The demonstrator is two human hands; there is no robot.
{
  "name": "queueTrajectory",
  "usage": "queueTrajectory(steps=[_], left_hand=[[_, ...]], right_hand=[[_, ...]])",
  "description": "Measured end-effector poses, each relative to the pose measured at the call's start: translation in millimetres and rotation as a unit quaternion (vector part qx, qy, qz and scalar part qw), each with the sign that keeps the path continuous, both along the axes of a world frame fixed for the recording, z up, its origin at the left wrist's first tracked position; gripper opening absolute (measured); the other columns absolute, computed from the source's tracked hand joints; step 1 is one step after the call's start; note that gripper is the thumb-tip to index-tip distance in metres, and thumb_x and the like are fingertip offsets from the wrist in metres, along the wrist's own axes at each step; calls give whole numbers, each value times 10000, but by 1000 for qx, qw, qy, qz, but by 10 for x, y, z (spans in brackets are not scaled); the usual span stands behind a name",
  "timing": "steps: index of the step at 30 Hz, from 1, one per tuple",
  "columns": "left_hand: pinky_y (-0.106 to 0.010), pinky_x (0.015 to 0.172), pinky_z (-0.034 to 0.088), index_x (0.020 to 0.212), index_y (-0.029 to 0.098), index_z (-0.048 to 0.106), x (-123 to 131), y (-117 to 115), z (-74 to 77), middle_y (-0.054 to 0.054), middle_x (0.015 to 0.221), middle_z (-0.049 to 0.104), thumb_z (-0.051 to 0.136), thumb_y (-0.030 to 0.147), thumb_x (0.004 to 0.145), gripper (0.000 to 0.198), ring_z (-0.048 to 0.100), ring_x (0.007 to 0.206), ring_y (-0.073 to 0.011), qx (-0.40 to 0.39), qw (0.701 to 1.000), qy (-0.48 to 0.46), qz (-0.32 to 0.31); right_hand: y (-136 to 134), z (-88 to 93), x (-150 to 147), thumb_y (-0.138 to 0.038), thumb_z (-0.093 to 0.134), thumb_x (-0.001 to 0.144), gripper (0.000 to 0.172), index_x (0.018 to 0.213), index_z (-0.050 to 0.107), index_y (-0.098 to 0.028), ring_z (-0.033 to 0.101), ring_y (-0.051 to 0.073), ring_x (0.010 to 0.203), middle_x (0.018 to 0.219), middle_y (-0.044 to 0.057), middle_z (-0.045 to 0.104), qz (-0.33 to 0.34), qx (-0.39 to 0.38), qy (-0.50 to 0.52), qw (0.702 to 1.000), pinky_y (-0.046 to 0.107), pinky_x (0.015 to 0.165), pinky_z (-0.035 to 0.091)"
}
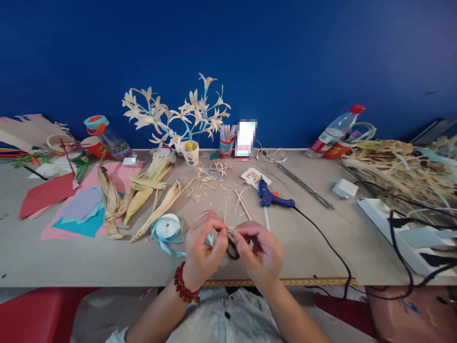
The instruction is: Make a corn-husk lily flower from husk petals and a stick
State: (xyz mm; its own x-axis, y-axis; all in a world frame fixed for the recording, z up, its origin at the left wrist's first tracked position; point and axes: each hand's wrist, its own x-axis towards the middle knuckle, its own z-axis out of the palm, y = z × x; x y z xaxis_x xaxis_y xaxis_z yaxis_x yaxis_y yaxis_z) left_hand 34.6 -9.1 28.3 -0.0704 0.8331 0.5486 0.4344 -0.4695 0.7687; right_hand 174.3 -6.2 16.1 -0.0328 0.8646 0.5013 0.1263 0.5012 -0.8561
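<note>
My left hand (206,245), with a red bead bracelet at its wrist, pinches a thin pale strip of corn husk (230,229) at one end. On the other end my right hand (260,250) is closed, fingertips almost touching the left ones. Black scissor handles (233,250) show on the table between and beneath my hands. Left of my left hand lies a roll of light blue ribbon (167,226). Ahead of my fingers are loose husk strips (243,205) and small scraps. A blue glue gun (273,196) rests on a white card beyond my right hand.
Husk flowers on blue stems stand in a paper cup (190,153) near the wall. Dried corn husks (150,190) and coloured paper (80,214) lie left. Wires (303,185), a plastic bottle (335,133), a power strip (396,233) and a husk pile (392,162) are right.
</note>
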Motion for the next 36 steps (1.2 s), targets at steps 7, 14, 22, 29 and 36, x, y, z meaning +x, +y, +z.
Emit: queueTrajectory(steps=[7,14,22,29,36], left_hand=[[-415,888,510,733,214,546,-44,-25,-27,-1,675,577,501,143,841,137,573,685,-170,-6,999,-18,31],[-423,912,496,778,216,564,9,-67,-29,-2,696,587,522,117,825,118,571,710,-172,-5,1000,-8,-10],[-396,882,494,880,196,592,-61,-61,-2,-46,820,626,510,168,848,93,603,838,-204,-41,999,-17,-12],[-446,936,481,801,216,579,29,-38,26,-12,711,618,509,118,832,124,594,720,-180,5,999,36,-31],[-448,950,480,817,221,565,-47,-53,11,-25,745,629,483,135,844,122,608,780,-200,8,999,44,31]], right_hand=[[-1,14,-2,-198,636,858,94,946,606,-216,593,136,653,851,29,623,36,-63,32,997,247,569,492],[18,51,-25,-195,554,915,82,849,601,-204,578,153,701,786,30,597,71,-57,3,996,271,611,487],[1,3,29,-171,562,912,99,837,613,-208,588,157,690,787,36,614,21,-48,45,998,272,583,476],[-13,21,0,-136,575,887,103,838,628,-208,605,170,711,773,34,627,41,-12,13,999,304,639,490],[-19,-3,15,-149,576,895,100,824,613,-209,593,166,681,749,32,610,2,-20,27,999,288,598,470]])
